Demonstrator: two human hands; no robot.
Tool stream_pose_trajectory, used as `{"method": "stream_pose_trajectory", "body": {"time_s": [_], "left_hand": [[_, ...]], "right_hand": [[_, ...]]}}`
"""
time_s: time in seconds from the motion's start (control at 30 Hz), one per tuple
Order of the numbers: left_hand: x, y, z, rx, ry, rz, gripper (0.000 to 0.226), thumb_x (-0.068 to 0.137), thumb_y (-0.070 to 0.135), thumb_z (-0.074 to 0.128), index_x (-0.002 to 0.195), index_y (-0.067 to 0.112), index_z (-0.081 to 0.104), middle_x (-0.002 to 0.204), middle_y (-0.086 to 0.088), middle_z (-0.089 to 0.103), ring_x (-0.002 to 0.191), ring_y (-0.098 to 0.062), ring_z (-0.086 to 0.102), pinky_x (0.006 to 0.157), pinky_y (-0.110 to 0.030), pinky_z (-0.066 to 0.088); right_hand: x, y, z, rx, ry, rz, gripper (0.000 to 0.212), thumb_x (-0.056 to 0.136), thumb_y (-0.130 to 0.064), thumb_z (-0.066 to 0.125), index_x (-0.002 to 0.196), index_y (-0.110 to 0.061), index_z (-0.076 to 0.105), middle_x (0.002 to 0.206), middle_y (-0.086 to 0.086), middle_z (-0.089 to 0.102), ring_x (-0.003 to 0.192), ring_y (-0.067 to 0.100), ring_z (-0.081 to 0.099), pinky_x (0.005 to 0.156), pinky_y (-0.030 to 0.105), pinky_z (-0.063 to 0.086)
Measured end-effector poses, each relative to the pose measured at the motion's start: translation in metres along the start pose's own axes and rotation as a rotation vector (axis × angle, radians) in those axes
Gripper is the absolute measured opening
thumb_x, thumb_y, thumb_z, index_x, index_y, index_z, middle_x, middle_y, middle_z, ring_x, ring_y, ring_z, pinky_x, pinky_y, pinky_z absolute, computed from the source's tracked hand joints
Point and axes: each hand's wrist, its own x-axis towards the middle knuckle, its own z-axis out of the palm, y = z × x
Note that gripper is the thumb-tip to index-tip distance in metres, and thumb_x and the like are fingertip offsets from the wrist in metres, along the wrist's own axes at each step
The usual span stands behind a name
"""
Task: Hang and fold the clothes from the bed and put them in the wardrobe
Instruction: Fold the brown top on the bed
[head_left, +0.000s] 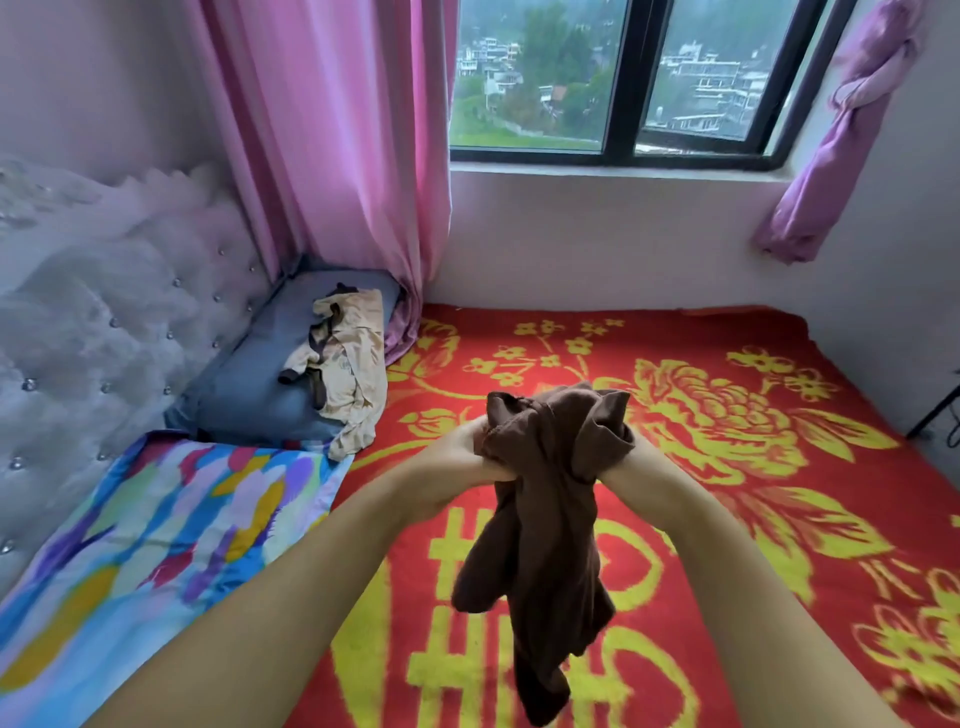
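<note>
Beige clothing lies on a blue pillow at centre left, while mid-frame the left hand and right hand both clutch a bunched brown garment above the red bed.

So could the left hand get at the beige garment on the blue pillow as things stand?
Probably not right away: the left hand and right hand both grip the bunched brown garment. The crumpled beige garment lies uncovered on the blue pillow, with nothing between.
</note>
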Motion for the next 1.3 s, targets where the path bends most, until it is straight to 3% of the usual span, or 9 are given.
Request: {"method": "stream_pose_trajectory", "body": {"time_s": [0.13,0.23,0.33,0.5,0.7,0.9,1.07,1.2,1.3], "left_hand": [[0.000,0.001,-0.009,-0.371,-0.027,-0.056,0.042,0.074,0.007,0.063,0.115,0.013,0.060,0.094,0.000,0.069,0.083,-0.011,0.067,0.072,-0.028,0.055],[0.004,0.010,-0.013,-0.611,-0.014,-0.092,0.038,0.079,0.021,0.063,0.115,0.012,0.058,0.093,-0.005,0.068,0.077,-0.014,0.065,0.068,-0.027,0.054],[0.007,0.015,-0.008,-0.455,0.025,-0.135,0.044,0.090,0.044,0.054,0.115,0.010,0.065,0.107,-0.009,0.069,0.093,-0.020,0.067,0.079,-0.030,0.052],[0.014,0.019,0.000,-0.199,0.274,-0.017,0.022,0.095,0.004,0.052,0.114,0.009,0.063,0.110,-0.013,0.068,0.098,-0.021,0.065,0.084,-0.026,0.053],[0.014,0.038,0.006,-0.131,0.276,0.078,0.030,0.099,0.009,0.046,0.126,0.019,0.057,0.120,-0.008,0.065,0.107,-0.015,0.063,0.093,-0.026,0.051],[0.016,0.051,-0.002,-0.084,0.225,0.099,0.028,0.100,0.009,0.045,0.117,0.023,0.062,0.110,-0.007,0.067,0.101,-0.016,0.064,0.091,-0.031,0.052],[0.013,0.059,-0.003,-0.050,0.173,0.111,0.027,0.101,0.012,0.042,0.120,0.016,0.061,0.107,-0.007,0.067,0.101,-0.015,0.062,0.091,-0.028,0.049],[0.007,0.062,-0.012,-0.202,0.107,0.027,0.030,0.102,0.015,0.040,0.126,0.012,0.058,0.117,-0.010,0.067,0.107,-0.019,0.064,0.096,-0.031,0.051],[0.003,0.061,-0.017,-0.217,0.066,-0.049,0.027,0.101,0.015,0.042,0.117,0.012,0.064,0.116,-0.010,0.068,0.104,-0.017,0.066,0.092,-0.028,0.053]], "right_hand": [[-0.004,-0.011,-0.006,-0.158,-0.046,0.000,0.014,0.096,-0.009,0.053,0.099,-0.010,0.067,0.098,0.008,0.070,0.086,0.007,0.061,0.081,0.025,0.052],[-0.003,-0.012,-0.004,-0.162,-0.059,-0.018,0.016,0.091,-0.003,0.058,0.079,-0.008,0.066,0.073,-0.005,0.067,0.069,0.000,0.057,0.067,0.018,0.047],[-0.002,-0.009,-0.001,-0.150,-0.099,-0.009,0.017,0.087,-0.003,0.066,0.071,-0.008,0.067,0.065,-0.012,0.066,0.065,-0.003,0.059,0.065,0.012,0.045],[0.004,-0.007,0.003,-0.172,-0.077,-0.050,0.026,0.092,-0.006,0.060,0.075,-0.019,0.075,0.092,0.007,0.074,0.092,0.014,0.066,0.083,0.028,0.052],[0.012,-0.003,0.003,-0.028,0.141,-0.110,0.046,0.090,0.010,0.043,0.061,-0.021,0.062,0.057,-0.007,0.054,0.050,0.004,0.046,0.052,0.022,0.036],[0.019,-0.014,-0.007,0.116,0.021,0.003,0.024,0.093,-0.009,0.058,0.115,-0.019,0.061,0.101,0.005,0.071,0.087,0.021,0.070,0.070,0.032,0.055],[0.021,-0.020,-0.010,-0.063,-0.100,-0.027,0.029,0.091,-0.018,0.063,0.103,0.009,0.060,0.072,0.010,0.047,0.058,0.012,0.042,0.056,0.025,0.034],[0.019,-0.023,-0.009,-0.031,0.007,-0.107,0.016,0.095,-0.013,0.056,0.106,-0.005,0.065,0.103,0.020,0.067,0.098,0.026,0.067,0.090,0.037,0.052],[0.019,-0.023,-0.006,0.041,0.081,-0.127,0.015,0.094,-0.011,0.057,0.106,-0.006,0.064,0.100,0.016,0.067,0.097,0.025,0.066,0.092,0.042,0.052]]}}
